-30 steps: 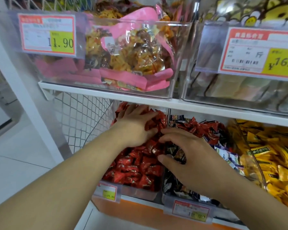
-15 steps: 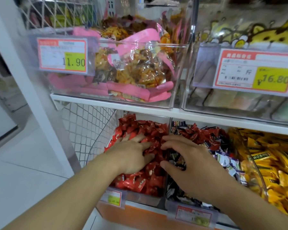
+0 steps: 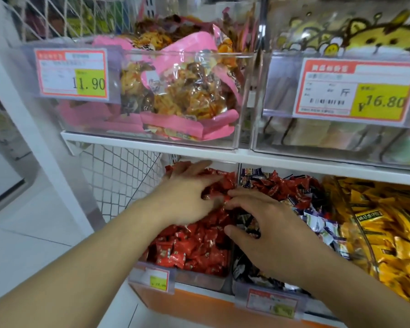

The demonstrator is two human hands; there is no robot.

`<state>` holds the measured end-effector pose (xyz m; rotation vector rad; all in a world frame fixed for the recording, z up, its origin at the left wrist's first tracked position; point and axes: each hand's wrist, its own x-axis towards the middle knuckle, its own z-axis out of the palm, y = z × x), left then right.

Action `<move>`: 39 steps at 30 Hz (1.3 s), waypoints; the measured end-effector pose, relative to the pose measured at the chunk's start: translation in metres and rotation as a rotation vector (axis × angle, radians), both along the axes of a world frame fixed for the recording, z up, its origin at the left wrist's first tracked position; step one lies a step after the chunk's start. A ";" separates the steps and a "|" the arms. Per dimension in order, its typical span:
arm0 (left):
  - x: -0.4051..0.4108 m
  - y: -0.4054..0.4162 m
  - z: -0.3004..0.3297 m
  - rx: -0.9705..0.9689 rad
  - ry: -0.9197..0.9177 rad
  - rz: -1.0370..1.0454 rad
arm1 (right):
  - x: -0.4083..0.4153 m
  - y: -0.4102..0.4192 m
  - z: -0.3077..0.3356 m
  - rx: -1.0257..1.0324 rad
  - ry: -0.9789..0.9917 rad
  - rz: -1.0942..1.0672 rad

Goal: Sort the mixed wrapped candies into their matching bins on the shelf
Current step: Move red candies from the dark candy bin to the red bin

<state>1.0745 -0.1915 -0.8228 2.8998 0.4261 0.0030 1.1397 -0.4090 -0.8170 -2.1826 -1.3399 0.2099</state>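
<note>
— Hands first, head view: state and position?

— Left hand (image 3: pixel 187 200), frame centre: fingers spread wide, palm down on the red candies (image 3: pixel 194 247) in the left bin (image 3: pixel 199 280) of the lower shelf. Right hand (image 3: pixel 268 230), just right of centre: fingers curled over the divider between that bin and the middle bin (image 3: pixel 268 292); whether they pinch a candy I cannot tell. The fingertips of both hands nearly meet.

— Middle bin contents?

— Mixed: red-wrapped pieces at the back, dark and blue-white wrapped candies (image 3: pixel 322 223) in front, beneath and right of the right hand.

— Surroundings?

— Yellow packets (image 3: pixel 384 223) at lower right. Upper left: a clear bin of pink snack bags (image 3: pixel 182 95) with an 11.90 price tag (image 3: pixel 72 74). Upper right: a 16.80 price tag (image 3: pixel 357 89).
</note>
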 end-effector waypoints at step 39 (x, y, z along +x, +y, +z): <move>-0.017 0.005 -0.018 -0.206 -0.005 -0.026 | 0.004 -0.002 0.001 -0.004 0.009 0.027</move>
